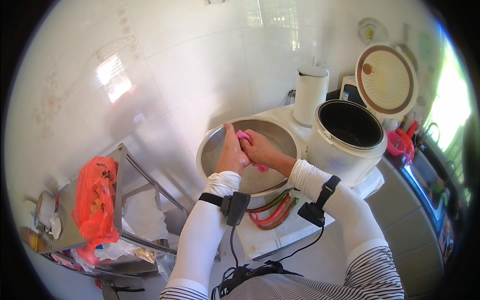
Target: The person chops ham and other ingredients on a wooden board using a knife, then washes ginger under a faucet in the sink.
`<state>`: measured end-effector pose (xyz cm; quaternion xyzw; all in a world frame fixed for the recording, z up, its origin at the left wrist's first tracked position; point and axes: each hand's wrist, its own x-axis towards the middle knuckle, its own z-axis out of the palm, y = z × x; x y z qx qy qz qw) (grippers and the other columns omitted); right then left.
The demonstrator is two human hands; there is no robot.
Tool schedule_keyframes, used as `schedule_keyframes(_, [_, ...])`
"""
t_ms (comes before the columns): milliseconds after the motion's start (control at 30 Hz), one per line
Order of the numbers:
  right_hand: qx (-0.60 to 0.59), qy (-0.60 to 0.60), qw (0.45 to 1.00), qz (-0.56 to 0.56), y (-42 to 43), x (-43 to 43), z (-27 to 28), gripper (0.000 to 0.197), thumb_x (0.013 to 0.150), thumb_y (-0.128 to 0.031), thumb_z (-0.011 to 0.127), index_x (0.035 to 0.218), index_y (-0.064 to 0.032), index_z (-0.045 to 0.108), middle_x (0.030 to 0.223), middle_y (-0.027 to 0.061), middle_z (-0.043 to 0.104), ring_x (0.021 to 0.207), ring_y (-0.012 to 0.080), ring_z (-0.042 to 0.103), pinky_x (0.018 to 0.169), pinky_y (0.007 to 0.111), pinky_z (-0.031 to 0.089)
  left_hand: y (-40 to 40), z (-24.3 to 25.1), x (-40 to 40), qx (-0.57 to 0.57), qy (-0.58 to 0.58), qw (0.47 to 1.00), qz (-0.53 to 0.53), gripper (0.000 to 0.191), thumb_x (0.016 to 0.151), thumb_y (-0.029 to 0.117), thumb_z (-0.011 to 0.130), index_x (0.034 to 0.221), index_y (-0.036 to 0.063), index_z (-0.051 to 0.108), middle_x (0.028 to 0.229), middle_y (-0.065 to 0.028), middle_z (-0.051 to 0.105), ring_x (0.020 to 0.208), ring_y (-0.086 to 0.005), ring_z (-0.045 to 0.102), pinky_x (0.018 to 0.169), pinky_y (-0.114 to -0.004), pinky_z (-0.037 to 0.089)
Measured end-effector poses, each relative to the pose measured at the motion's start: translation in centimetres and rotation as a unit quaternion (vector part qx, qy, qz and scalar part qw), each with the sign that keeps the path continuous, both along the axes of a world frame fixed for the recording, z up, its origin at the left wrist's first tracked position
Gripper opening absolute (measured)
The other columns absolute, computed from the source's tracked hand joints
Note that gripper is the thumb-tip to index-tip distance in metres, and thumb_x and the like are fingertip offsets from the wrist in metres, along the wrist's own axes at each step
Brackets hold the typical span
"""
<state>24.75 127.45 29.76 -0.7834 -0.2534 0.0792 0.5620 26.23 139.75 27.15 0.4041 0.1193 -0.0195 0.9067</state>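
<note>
Both hands meet above a wide stainless steel basin (277, 131) that appears to hold some water. A bright pink cloth (262, 168) is squeezed between them, its ends poking out above and below the fingers. My left hand (230, 153) presses on it from the left, thumb up, with wet skin. From the right, my right hand (260, 148) wraps its fingers round the cloth. Just in front of the basin, several long red and green chili peppers (273, 213) lie on the white tabletop (262, 240).
A white rice cooker (341, 161) stands with its lid (386, 80) raised, right of the basin. Behind it is a white electric kettle (311, 97). On the left, a metal shelf rack (148, 172) carries a red plastic bag (99, 191). A pink plastic scoop (395, 144) sits far right.
</note>
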Motion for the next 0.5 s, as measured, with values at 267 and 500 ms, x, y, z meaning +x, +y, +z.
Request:
schedule_keyframes(267, [-0.113,-0.144,0.978,-0.098,1.3,6.4,-6.5,0.026,0.098,-0.025,0.053,0.109,-0.0016,0.059,0.086,0.0221,0.069,0.073,0.0375,0.069,0.064,0.047,0.056,-0.2,-0.3,-0.2,-0.074,0.027,0.991,-0.107,0.094,0.092,0.080,0.038,0.135,-0.0030,0.048,0.140,-0.0204,0.054,0.131,-0.0351,0.052,0.111,-0.055,0.039])
schedule_keyframes(500, [-0.423,-0.236,0.871,-0.083,-1.0,8.4,-7.4,0.032,0.094,-0.027,0.060,0.112,-0.0011,0.063,0.099,0.0263,0.069,0.096,0.0433,0.068,0.084,0.050,0.054,4.7,2.2,-1.9,-0.165,0.062,0.970,-0.167,0.116,0.093,0.079,0.035,0.155,-0.0115,-0.001,0.166,-0.0275,-0.003,0.153,-0.0451,0.004,0.122,-0.059,0.008])
